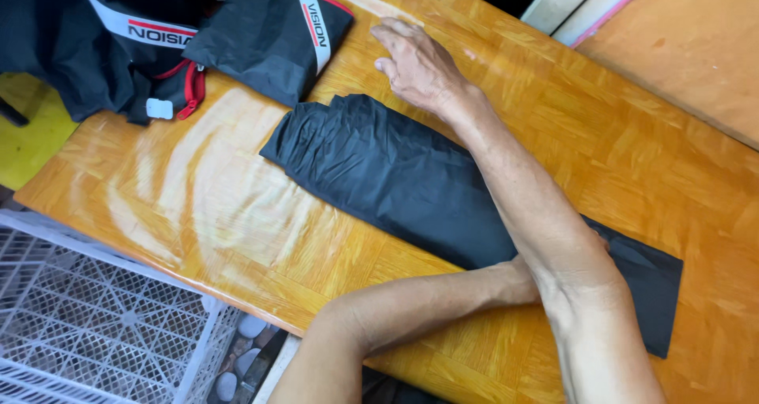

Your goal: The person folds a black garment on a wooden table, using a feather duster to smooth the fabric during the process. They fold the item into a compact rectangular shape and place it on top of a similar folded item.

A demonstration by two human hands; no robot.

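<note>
Hands cross over a folded black cloth (411,183) on the wooden table (237,206): right hand (419,64) lies flat, fingers open, beyond it (left hand hidden under the forearm, grip unknowable).

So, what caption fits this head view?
Right hand flat beside a folded black garment on a wooden table.

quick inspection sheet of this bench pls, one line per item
Surface: glossy wooden table, pale glare streaks.
Job's things: long folded black cloth lying flat, diagonal.
Clutter: small folded black bag with white stripe; dark bundle with red zip at far left corner.
Hands: right hand flat, at the cloth's far end; left hand hidden behind right forearm, wrist on cloth.
Cables: nothing seen.
Surroundings: white lattice crate, yellow floor.
</note>
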